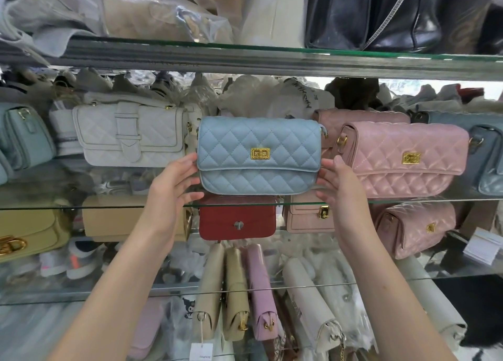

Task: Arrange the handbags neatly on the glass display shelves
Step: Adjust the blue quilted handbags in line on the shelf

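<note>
Left hand (pixel 174 186) has the blue quilted bag (pixel 245 137) by its left end, thumb on the front edge of the flap, fingers reaching under and behind the lower corner, a light pinch with the palm well open. Right hand (pixel 336 186) mirrors it on the other end, fingers nearly straight, tips pressed to the side of the bag, not wrapped round it. The bag is upright and level between the two hands, front flap and gold clasp (pixel 260 154) facing out, at the front of the middle glass shelf (pixel 81 207) in the central gap. Can't tell whether its base sits on the glass or hangs just above it. To its left on the same shelf is a white quilted bag (pixel 130 135) with a buckle strap, close but not touching; to its right a pink quilted bag (pixel 408 164) with the same kind of clasp, just beside the right hand. Further out there's a teal bag (pixel 24 140) at the far left and a grey-blue bag (pixel 487 159) at the far right. One shelf down, directly under the blue one, sits a red bag (pixel 236 219), with a tan bag (pixel 122 219) on its left and a pale pink bag (pixel 310 219) on its right. Lower still, a row of slim bags (pixel 258 290) stands on end. The top shelf (pixel 272 50) carries a black bag (pixel 367 15) and plastic-wrapped stock.
</note>
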